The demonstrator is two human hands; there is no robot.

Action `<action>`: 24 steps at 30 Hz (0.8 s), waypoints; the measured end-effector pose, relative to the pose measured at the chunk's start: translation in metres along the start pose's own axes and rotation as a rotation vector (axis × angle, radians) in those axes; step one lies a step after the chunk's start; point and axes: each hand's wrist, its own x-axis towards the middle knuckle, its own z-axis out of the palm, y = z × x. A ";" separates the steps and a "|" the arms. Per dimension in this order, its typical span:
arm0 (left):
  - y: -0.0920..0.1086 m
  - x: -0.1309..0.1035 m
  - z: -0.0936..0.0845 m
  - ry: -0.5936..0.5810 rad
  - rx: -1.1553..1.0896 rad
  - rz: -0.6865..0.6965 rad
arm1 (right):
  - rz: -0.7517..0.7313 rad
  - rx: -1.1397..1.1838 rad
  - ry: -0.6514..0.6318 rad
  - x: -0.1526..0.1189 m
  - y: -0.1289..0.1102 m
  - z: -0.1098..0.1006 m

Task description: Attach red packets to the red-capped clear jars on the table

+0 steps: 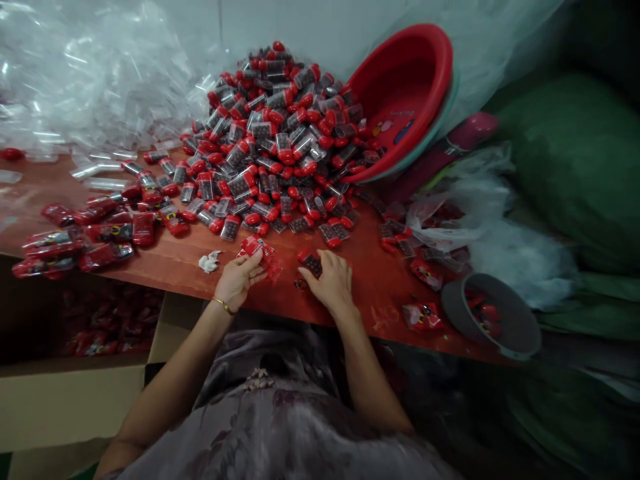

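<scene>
My left hand (239,279) pinches a flat red printed wrapper (269,260) above the front of the red-brown table. To its right, my right hand (330,279) has its thumb and fingers around a small clear case (311,263) with dark contents and a red cap. Behind both hands rises a large heap of similar red-capped cases (280,147). A crumpled white scrap (209,261) lies just left of my left hand. A small dark ring-like item (300,284) rests between the hands.
Filled red packets (100,233) lie at the left, with clear empty cases (100,80) piled behind. An open carton (75,393) stands below the table edge. A red basin (400,100) leans behind the heap. A grey bowl (490,317) and plastic bags (500,233) are at the right.
</scene>
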 end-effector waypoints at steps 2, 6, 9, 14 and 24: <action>-0.001 -0.001 0.000 -0.010 -0.008 -0.035 | 0.015 -0.114 -0.027 -0.004 0.015 0.000; -0.005 -0.003 0.000 -0.023 0.001 -0.087 | -0.070 -0.171 -0.038 -0.008 0.023 0.003; -0.004 -0.006 -0.001 -0.020 -0.010 -0.096 | -0.119 -0.159 -0.018 -0.009 0.021 0.005; -0.002 -0.012 -0.001 -0.027 -0.016 -0.093 | -0.120 0.066 0.007 -0.019 0.019 0.003; -0.010 -0.018 0.005 -0.106 0.082 -0.027 | 0.146 0.912 -0.291 -0.041 -0.021 -0.044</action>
